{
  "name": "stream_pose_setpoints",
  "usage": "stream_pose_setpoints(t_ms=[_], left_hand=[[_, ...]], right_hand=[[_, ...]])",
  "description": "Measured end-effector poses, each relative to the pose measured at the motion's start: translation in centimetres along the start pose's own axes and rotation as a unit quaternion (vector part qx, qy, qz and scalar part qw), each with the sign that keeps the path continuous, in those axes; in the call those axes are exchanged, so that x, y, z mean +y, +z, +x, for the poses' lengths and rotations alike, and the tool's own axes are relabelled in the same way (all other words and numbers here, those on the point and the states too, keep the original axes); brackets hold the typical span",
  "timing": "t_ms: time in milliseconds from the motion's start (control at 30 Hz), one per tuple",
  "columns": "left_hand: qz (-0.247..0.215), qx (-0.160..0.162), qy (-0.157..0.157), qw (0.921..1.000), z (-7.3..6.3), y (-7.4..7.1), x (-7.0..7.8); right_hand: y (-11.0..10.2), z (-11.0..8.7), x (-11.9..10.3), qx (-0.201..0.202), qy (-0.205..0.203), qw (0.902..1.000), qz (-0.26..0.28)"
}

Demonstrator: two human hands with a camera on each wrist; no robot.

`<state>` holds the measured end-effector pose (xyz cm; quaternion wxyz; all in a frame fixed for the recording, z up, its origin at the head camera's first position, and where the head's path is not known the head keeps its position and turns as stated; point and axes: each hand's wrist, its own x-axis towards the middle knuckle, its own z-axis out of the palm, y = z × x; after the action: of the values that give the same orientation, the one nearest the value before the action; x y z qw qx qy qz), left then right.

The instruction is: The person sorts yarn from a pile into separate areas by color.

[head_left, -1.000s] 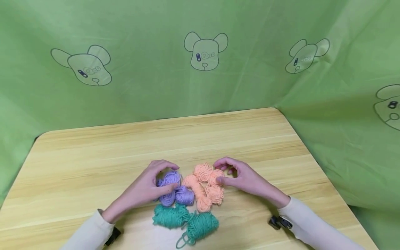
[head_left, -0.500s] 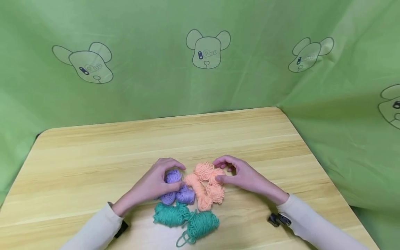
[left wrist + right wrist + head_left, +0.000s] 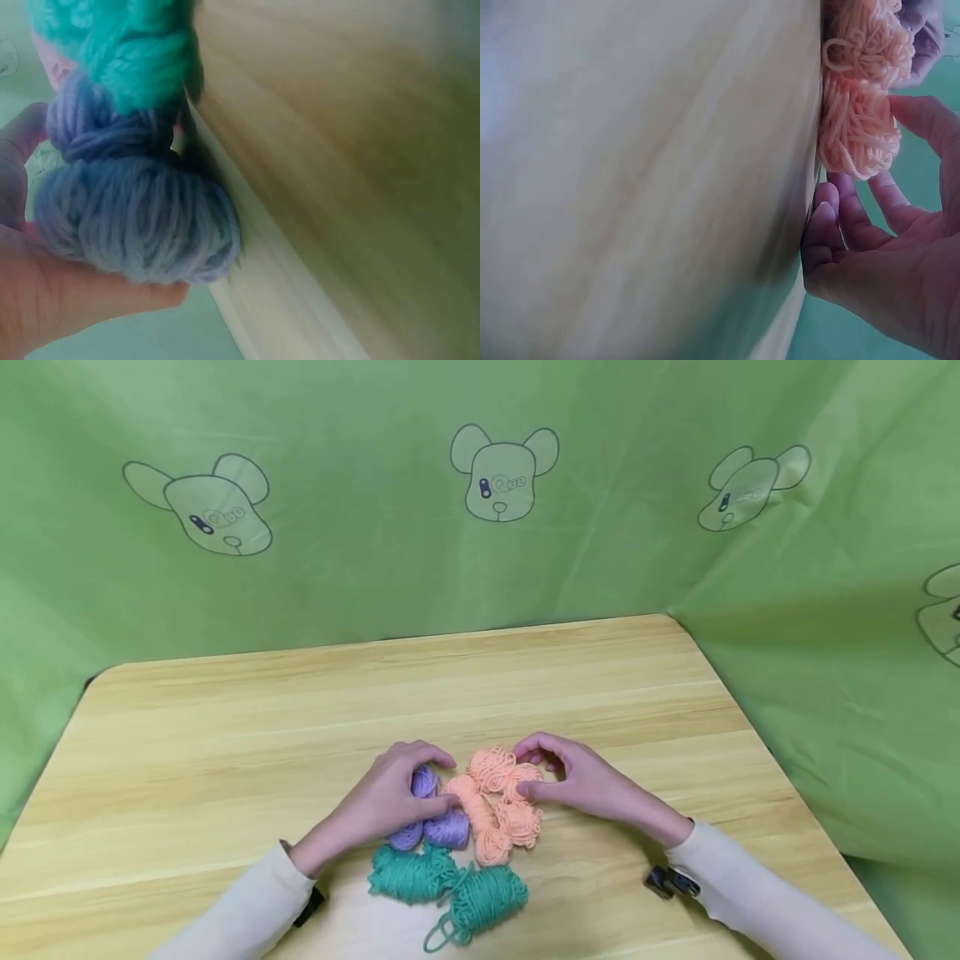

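Observation:
Purple yarn skeins [image 3: 447, 831] lie bunched at the table's middle front, partly hidden under my left hand [image 3: 378, 802]. That hand arches loosely over them, thumb tip near the long peach skein [image 3: 478, 818]. In the left wrist view a purple skein [image 3: 142, 221] sits before the palm, with space between thumb and fingers. My right hand [image 3: 588, 781] curves loosely beside the peach skeins [image 3: 491, 768]. In the right wrist view its thumb touches the end peach skein [image 3: 859, 135], and the other fingers bend below it. Two teal skeins [image 3: 487, 900] lie in front of the purple and peach ones.
The wooden table [image 3: 300, 710] extends behind and to both sides of the yarn. Green cloth [image 3: 360, 527] with printed bear heads hangs along its back and right side. A loose teal strand loop [image 3: 442, 935] lies near the front.
My left hand has slid to the right over the purple skeins, covering more of them. The right hand stays beside the peach yarn. The head view has shifted slightly.

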<state>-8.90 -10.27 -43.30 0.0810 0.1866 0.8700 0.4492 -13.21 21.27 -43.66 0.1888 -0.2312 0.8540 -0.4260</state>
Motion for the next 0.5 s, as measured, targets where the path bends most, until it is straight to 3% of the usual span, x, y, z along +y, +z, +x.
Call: stream_pose_setpoints(t_ms=[300, 500], left_hand=[[0.034, 0.000, -0.010, 0.9994, 0.74, 0.47, 0.10], [0.012, -0.018, -0.026, 0.9994, 0.98, 0.46, 0.12]], right_hand=[[-0.12, 0.34, 0.04, 0.000, 0.010, 0.9993, -0.037], [-0.09, 0.52, -0.02, -0.003, 0.010, 0.9992, -0.038]])
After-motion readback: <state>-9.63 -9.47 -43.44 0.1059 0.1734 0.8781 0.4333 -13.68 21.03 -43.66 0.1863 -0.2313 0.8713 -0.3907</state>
